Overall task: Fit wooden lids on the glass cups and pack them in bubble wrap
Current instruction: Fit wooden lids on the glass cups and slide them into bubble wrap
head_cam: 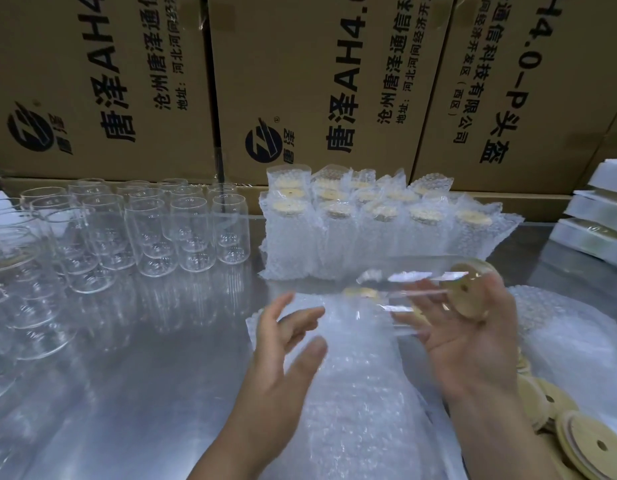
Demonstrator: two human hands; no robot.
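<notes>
Over bubble wrap (352, 410), left hand (286, 348) hovers spread, empty; flat right hand (473, 341) cradles a blurred cup (407, 284).

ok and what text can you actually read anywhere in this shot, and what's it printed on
"唐泽AH4": left carton, cut off by the frame's top
"沧州唐泽通信": left carton
"地址:河北河间经济": left carton
"唐泽AH4.": middle carton, cut off
"沧州唐泽通信科": middle carton
"地址:河北河间经济开发": middle carton
"4.0-P头盔": right carton
"通信科技有限公司": right carton
"河间经济开发区(西区)": right carton
Small characters beside the round logos: too blurred to read
glass cups, wooden lids, bubble wrap: no text
</notes>
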